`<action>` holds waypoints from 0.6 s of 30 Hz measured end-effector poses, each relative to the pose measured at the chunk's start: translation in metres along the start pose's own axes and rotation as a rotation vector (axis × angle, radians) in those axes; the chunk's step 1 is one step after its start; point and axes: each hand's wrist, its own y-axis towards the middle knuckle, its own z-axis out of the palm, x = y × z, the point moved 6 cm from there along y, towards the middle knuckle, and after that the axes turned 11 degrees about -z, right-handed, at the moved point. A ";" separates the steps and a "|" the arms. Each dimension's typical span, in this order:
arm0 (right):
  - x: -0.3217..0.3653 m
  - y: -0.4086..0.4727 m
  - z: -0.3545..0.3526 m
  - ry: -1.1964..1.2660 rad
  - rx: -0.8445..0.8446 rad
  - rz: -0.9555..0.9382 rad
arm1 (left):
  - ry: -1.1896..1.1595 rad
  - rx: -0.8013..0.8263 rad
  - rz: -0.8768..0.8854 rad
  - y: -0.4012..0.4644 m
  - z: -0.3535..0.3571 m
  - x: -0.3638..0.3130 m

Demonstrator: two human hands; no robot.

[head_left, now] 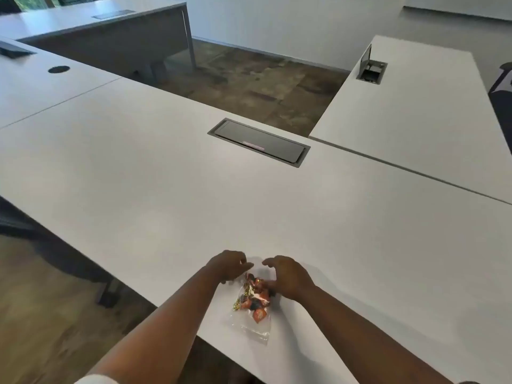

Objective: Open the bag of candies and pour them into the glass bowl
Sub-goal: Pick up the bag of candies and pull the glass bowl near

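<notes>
A clear plastic bag of candies (253,302) lies flat on the white table (166,206), close to its near edge. Red, dark and gold wrapped candies are bunched in the bag's far half. My left hand (228,266) hovers at the bag's far left corner, fingers curled and apart, their tips at the plastic. On the far right side, my right hand (289,275) is also curled and spread, with its thumb against the candies. Neither hand has a closed grip on the bag. No glass bowl is in view.
A closed grey cable hatch (259,144) is set into the table ahead. A second white desk (415,120) adjoins on the right, with an open cable box (372,69). More desks stand at the back left. The table's near edge runs diagonally just left of my forearms.
</notes>
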 end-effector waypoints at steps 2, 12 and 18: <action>-0.004 0.000 0.010 0.009 0.069 0.049 | -0.117 0.103 -0.050 -0.004 0.011 0.004; -0.010 -0.001 0.041 0.020 0.128 0.121 | -0.360 0.097 -0.075 -0.010 0.035 0.020; -0.014 -0.001 0.032 0.319 0.019 0.162 | -0.492 0.115 0.017 -0.012 0.018 0.007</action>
